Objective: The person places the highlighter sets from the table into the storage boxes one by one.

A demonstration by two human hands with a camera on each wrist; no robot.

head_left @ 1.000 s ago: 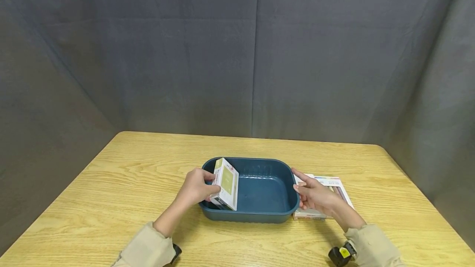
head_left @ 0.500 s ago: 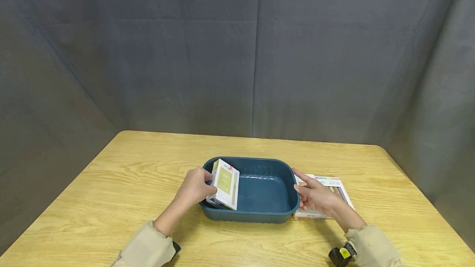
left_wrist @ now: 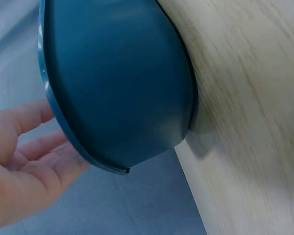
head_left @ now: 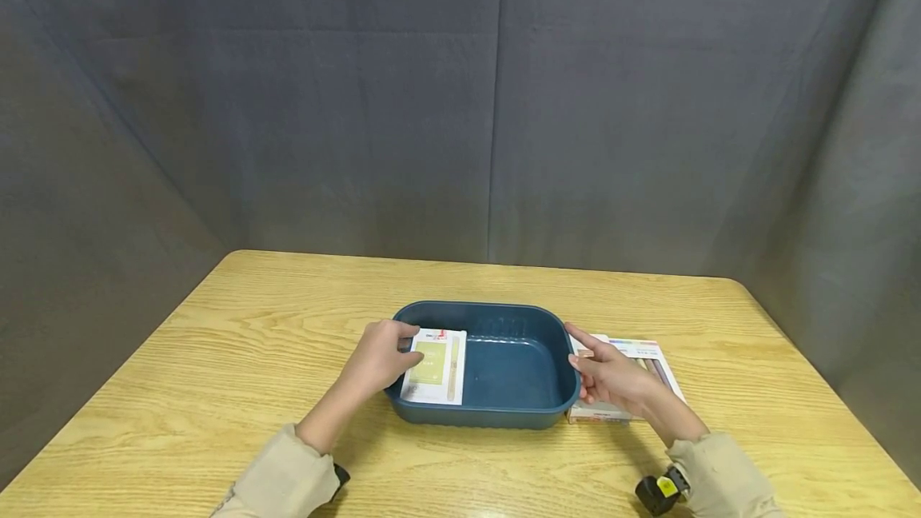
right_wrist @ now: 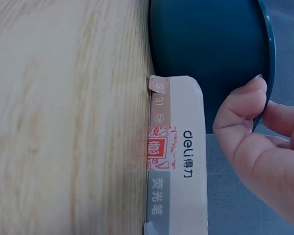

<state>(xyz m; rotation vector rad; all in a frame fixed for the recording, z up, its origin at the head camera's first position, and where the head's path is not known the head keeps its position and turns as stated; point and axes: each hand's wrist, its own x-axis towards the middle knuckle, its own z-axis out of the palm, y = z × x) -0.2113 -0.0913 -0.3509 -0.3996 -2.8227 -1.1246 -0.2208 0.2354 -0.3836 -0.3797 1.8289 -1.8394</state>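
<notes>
In the head view a dark blue bin [head_left: 518, 418] stands on the table, with a white and green box [head_left: 435, 370] lying face up in its left end. My left hand [head_left: 381, 356] reaches over the left rim, thumb and forefinger spread at the box's left edge. The left wrist view shows that hand [left_wrist: 34, 161] at the bin's rim [left_wrist: 63, 122], its fingertips hidden behind the wall. With thumb and fingers, my right hand [head_left: 615, 378] pinches the right rim; the right wrist view shows this hand [right_wrist: 264, 142] gripping the bin wall [right_wrist: 210, 54].
Right of the bin, partly under my right hand, lie white boxes [head_left: 651, 354] with coloured sticks showing in a window. One box end [right_wrist: 186, 156] touches or nearly touches the bin. The wooden table [head_left: 288, 302] ends at a grey curtain [head_left: 360, 142].
The box in the bin has gone from tilted to flat. My left thumb and forefinger have come off its sides. My right hand has stayed on the rim.
</notes>
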